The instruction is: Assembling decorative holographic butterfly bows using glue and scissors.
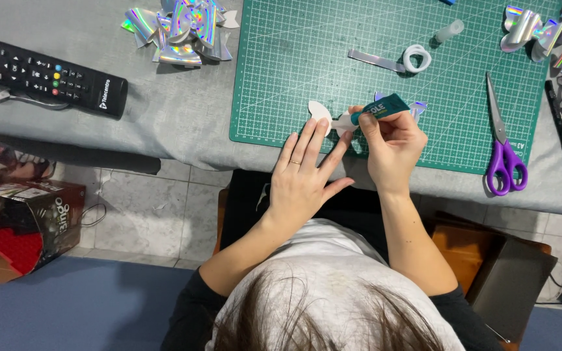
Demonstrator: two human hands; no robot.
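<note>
Head view, right hand grip closed around teal glue tube (long axis sideways), nozzle pointing left at white oval, left hand flat.

Seen from above, the left hand lies flat with fingers spread and extended forward, while the right hand is curled in a pinch, both forearms angling inward.

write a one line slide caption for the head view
Left hand steadies a white oval cutout on the green cutting mat while the right hand applies a teal glue tube; purple scissors nearby.
</note>
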